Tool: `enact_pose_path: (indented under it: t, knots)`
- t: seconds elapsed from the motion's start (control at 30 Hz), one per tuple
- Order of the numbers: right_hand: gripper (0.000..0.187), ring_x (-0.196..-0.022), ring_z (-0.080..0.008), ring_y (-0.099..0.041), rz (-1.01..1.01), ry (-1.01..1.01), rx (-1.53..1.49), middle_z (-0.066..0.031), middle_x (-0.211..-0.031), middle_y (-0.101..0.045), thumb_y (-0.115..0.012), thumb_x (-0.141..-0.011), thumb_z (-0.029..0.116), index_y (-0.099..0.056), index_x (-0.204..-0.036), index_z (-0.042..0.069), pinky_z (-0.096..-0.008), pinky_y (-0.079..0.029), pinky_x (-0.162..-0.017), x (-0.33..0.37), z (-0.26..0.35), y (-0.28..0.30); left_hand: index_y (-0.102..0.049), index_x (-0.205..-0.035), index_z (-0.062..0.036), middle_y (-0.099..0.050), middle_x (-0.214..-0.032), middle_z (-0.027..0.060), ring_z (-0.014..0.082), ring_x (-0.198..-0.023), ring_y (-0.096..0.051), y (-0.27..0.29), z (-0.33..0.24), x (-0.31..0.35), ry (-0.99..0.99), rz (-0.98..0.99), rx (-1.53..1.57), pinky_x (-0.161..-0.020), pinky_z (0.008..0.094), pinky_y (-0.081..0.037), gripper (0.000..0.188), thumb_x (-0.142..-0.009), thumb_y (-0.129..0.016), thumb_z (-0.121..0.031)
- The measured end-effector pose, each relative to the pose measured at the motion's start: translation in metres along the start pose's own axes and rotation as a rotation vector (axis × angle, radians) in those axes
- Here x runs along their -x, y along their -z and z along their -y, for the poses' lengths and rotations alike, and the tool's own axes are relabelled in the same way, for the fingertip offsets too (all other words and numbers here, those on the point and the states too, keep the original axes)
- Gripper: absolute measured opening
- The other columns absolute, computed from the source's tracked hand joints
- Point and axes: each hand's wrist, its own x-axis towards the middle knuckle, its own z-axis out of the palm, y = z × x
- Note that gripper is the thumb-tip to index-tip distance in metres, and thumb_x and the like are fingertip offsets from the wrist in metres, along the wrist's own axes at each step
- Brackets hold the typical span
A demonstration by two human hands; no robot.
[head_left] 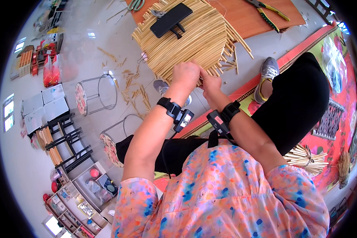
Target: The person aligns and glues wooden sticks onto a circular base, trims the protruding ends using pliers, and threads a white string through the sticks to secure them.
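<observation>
A round mat of straw-coloured sticks point(198, 45), laid side by side, lies in front of me. Its right side is ragged, with longer sticks jutting out. At its near edge, my left hand point(186, 75) is closed, knuckles up, against the stick ends. My right hand point(211, 84) meets it there, fingers pinched close to the left fingertips. Whatever lies between the fingers is too small or hidden to make out. On the mat's far part rests a black phone point(171, 20) with a small black stand or clip point(178, 31) beside it.
An orange-brown board point(242, 20) under the mat bears pliers point(267, 15); scissors point(136, 4) lie at far left. Stick offcuts point(141, 93) litter the floor. Two round stools point(81, 99) stand left. A stick bundle point(305, 159) and a straw broom point(343, 168) are at right.
</observation>
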Motion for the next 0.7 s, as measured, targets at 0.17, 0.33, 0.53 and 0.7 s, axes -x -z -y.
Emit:
enact_pose_path:
  t: [0.17, 0.33, 0.53, 0.7]
  knots:
    - [0.05, -0.062, -0.0187, -0.063, 0.059, 0.016, -0.057, -0.0134, -0.078, -0.064, -0.083, -0.065, 0.031, -0.061, -0.081, -0.011, -0.0333, -0.052, -0.045, -0.004, -0.005, 0.003, -0.049, -0.09, -0.0015, -0.066, -0.071, 0.0162, 0.0299, -0.068, -0.068, -0.006, -0.012, -0.005, 0.124, 0.068, 0.036, -0.058, 0.0398, -0.053, 0.017, -0.081, -0.055, -0.014]
    - [0.044, -0.061, -0.0192, -0.062, 0.053, -0.001, -0.048, -0.0145, -0.073, -0.063, -0.08, -0.07, 0.027, -0.06, -0.076, -0.012, -0.0348, -0.053, -0.046, 0.008, 0.005, 0.003, -0.047, -0.089, -0.0011, -0.066, -0.07, 0.0169, 0.0296, -0.066, -0.068, -0.02, -0.017, -0.002, 0.153, 0.013, 0.036, -0.058, 0.0407, -0.054, 0.017, -0.083, -0.053, -0.015]
    - [0.036, -0.051, -0.0158, -0.055, 0.039, -0.019, -0.061, -0.0073, -0.07, -0.059, -0.079, -0.073, 0.025, -0.058, -0.075, -0.004, -0.0292, -0.041, -0.038, 0.019, 0.015, 0.002, -0.044, -0.092, -0.0019, -0.065, -0.07, 0.0185, 0.0319, -0.065, -0.067, -0.016, -0.016, -0.002, 0.113, 0.01, 0.075, -0.056, 0.042, -0.052, 0.02, -0.083, -0.052, -0.017]
    - [0.037, -0.059, -0.0196, -0.06, 0.12, -0.036, -0.095, -0.0111, -0.079, -0.063, -0.078, -0.074, 0.024, -0.059, -0.086, -0.006, -0.0331, -0.051, -0.048, 0.019, 0.015, 0.002, -0.045, -0.1, -0.0023, -0.066, -0.077, 0.0181, 0.0336, -0.073, -0.066, -0.005, -0.005, 0.005, 0.05, 0.059, 0.128, -0.059, 0.042, -0.052, 0.023, -0.085, -0.051, -0.017]
